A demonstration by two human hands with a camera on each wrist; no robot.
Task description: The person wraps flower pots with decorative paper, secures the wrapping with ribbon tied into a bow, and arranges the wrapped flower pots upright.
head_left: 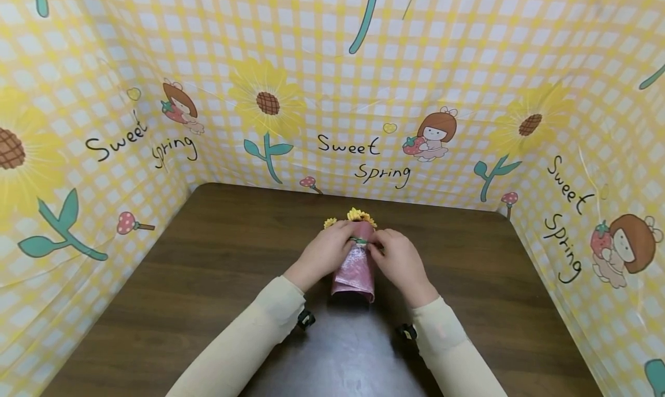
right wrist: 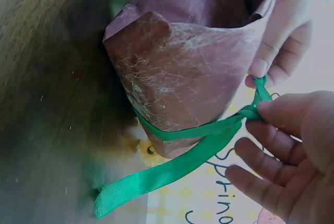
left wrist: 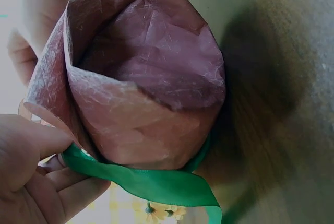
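A bouquet in pink wrapping paper point(head_left: 355, 273) lies on the table with its open paper end toward me. Yellow artificial sunflowers point(head_left: 359, 214) stick out at the far end. Around the wrap runs a green ribbon point(right wrist: 151, 179), crossed in a small knot at the side, with a frayed loose tail hanging. My left hand point(head_left: 328, 248) pinches the ribbon against the wrap between thumb and fingers. From the other side, my right hand point(head_left: 400, 259) pinches it at the knot with thumb and forefinger, the other fingers loosely bent. The inside of the paper point(left wrist: 151, 57) shows crumpled.
The dark wooden table point(head_left: 208, 258) stretches out on both sides of the bouquet. A yellow checked cloth point(head_left: 332, 97) printed with sunflowers and lettering encloses its back and sides. A dark wrist camera point(head_left: 306, 319) is strapped below each hand.
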